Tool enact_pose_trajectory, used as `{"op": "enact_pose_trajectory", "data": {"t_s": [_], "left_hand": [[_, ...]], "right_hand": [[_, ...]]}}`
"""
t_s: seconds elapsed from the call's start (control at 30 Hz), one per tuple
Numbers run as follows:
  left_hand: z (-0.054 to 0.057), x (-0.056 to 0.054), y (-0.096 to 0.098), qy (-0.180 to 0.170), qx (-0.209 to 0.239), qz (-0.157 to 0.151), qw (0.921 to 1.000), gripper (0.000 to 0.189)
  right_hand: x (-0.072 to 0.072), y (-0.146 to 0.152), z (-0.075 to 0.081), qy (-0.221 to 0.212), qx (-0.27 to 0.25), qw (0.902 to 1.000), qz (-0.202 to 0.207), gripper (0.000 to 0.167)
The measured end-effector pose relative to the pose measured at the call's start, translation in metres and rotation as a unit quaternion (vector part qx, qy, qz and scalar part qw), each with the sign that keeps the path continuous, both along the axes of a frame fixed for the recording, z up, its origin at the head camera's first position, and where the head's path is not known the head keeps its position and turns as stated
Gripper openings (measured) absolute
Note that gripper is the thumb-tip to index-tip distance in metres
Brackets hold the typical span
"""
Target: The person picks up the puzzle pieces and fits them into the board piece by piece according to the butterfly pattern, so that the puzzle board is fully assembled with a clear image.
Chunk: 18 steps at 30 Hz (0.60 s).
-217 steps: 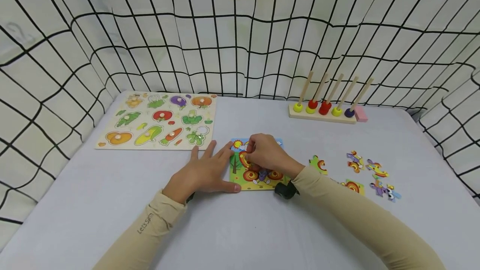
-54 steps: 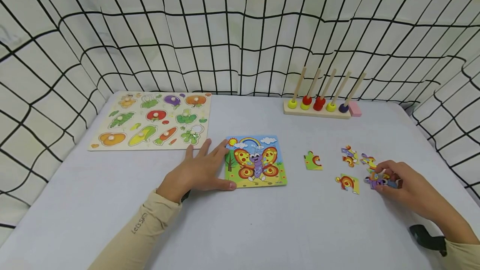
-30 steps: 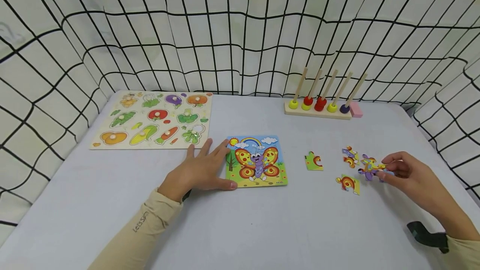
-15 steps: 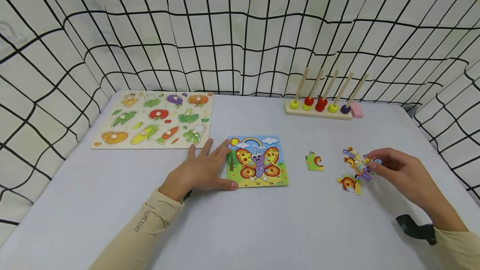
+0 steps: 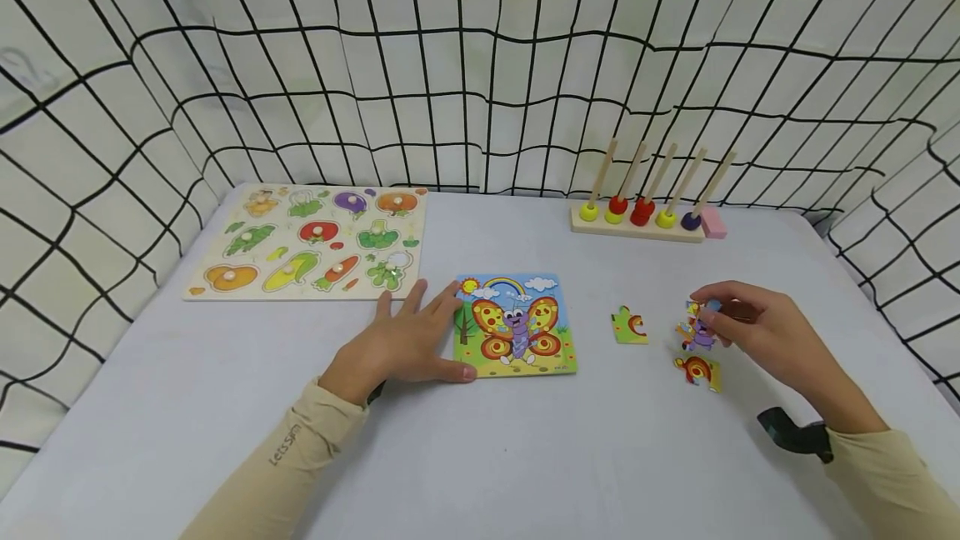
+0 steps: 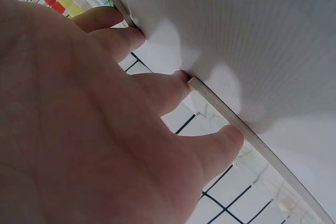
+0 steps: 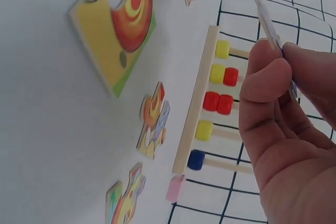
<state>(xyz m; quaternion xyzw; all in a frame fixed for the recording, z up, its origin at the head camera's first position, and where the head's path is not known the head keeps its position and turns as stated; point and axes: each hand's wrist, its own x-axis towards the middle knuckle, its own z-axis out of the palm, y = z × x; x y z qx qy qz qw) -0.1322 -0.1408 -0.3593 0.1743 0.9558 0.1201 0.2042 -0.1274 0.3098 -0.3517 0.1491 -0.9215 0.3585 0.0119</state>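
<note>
In right hand (image 5: 772, 336), pinched between thumb and fingers: purple-printed jigsaw piece (image 7: 265, 18), raised above white tabletop (image 5: 510, 473), edge-on in right wrist view. Lying flat close by: orange-spiral piece (image 5: 701, 372), plus two more loose pieces (image 7: 154, 123), mostly hidden in head view. Farther left, lying between these and butterfly puzzle board (image 5: 517, 325): green corner piece (image 5: 624, 330). Left hand (image 5: 405, 347): grasping nothing, fingers spread, thumb at lower left corner of butterfly puzzle board, other fingertips at near edge of vegetable peg board (image 5: 327, 212). At back right: bead abacus (image 5: 600, 227), beside pink block (image 5: 714, 223).
</note>
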Motion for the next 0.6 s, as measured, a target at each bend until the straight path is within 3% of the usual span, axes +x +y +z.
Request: {"op": "enact_pose_trajectory", "data": {"t_s": [0.3, 0.6], "left_hand": [[0.000, 0.000, 0.001, -0.002, 0.002, 0.000, 1.0000, 0.109], [0.001, 0.001, 0.000, -0.001, 0.004, 0.002, 1.0000, 0.111]], "right_hand": [[-0.009, -0.021, 0.003, -0.045, -0.003, 0.9990, 0.001, 0.039], [-0.015, -0.043, 0.004, -0.060, -0.036, 0.9973, 0.023, 0.030]]}}
